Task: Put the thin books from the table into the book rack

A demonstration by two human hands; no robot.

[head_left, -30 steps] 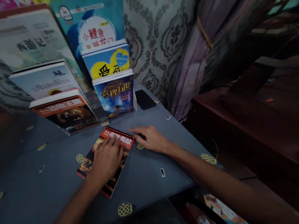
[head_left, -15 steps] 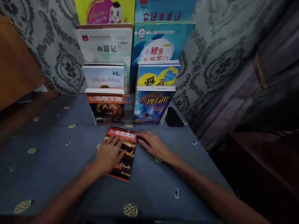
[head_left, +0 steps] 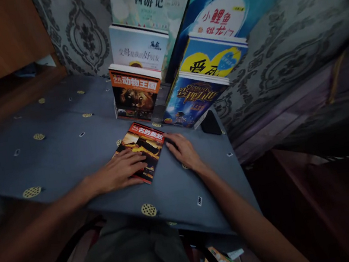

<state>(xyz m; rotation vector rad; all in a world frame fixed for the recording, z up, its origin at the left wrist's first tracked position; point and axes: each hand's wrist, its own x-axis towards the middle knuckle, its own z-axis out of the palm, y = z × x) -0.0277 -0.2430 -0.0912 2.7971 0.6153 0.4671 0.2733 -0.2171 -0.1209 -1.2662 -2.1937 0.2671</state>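
A small book [head_left: 145, 146] with a red title band and a dark photo cover lies closed and slightly turned on the table. My left hand [head_left: 123, 169] rests flat across its lower left part, fingers stretched out over the cover. At the book's upper right corner is my right hand [head_left: 182, 149], its fingertips at the edge and its thumb apart from the fingers; whether it presses the corner is hard to tell. Just behind stand a book with a lion cover [head_left: 134, 95] on the left and a blue book [head_left: 194, 99] on the right.
Taller books, among them a white one [head_left: 139, 51] and a teal one [head_left: 240, 3], stand in stepped rows behind. A black phone-like object [head_left: 210, 123] lies beside them. The blue cloth [head_left: 66, 151] covers the table. A wooden cabinet [head_left: 0, 39] is at the far left.
The view has tilted down and come closer. My left hand has slid down the cover toward the book's lower left. My right hand stays at the upper right corner.
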